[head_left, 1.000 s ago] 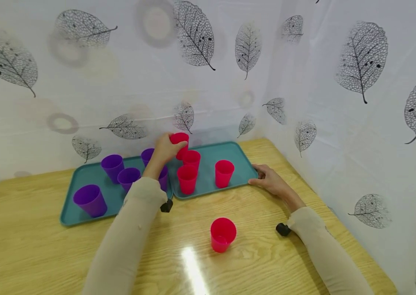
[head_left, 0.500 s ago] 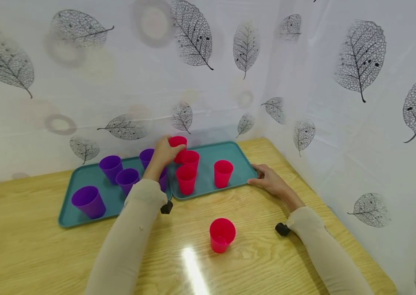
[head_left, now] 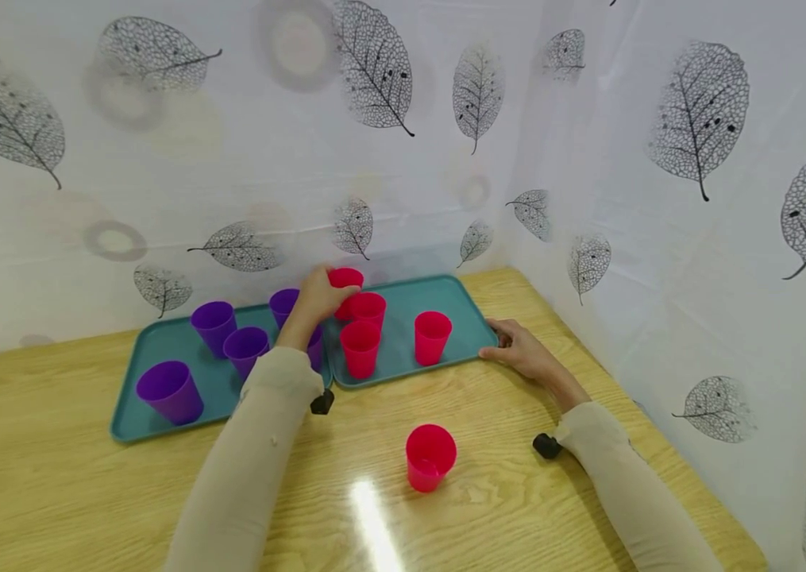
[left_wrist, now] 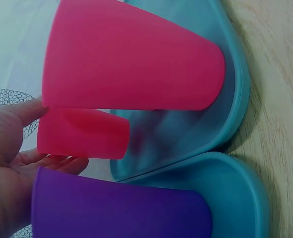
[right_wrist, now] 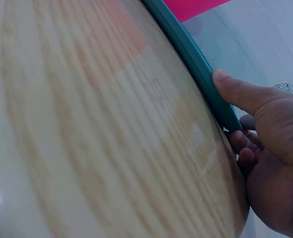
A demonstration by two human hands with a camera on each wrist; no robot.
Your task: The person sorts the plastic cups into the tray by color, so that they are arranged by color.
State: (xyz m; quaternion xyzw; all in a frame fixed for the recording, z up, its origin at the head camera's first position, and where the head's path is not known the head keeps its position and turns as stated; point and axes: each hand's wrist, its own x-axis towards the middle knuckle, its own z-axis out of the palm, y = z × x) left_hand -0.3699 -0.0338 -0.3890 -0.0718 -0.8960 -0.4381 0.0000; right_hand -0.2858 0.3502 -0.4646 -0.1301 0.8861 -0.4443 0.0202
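My left hand holds a red cup between thumb and fingers at the back left of the right-hand teal tray. In the left wrist view this cup lies between the thumb and the fingers, partly behind a nearer red cup. Two more red cups stand just in front of it, and a further red cup stands apart toward the tray's right side. My right hand grips that tray's front right corner, the thumb against its rim.
A second teal tray adjoins on the left, bearing several purple cups; some are partly hidden behind my left arm. One red cup stands on the wooden table in front. A leaf-patterned curtain borders the back and right.
The red cup in my left hand has come down slightly, lower behind the other red cups. My right hand keeps its place at the tray corner.
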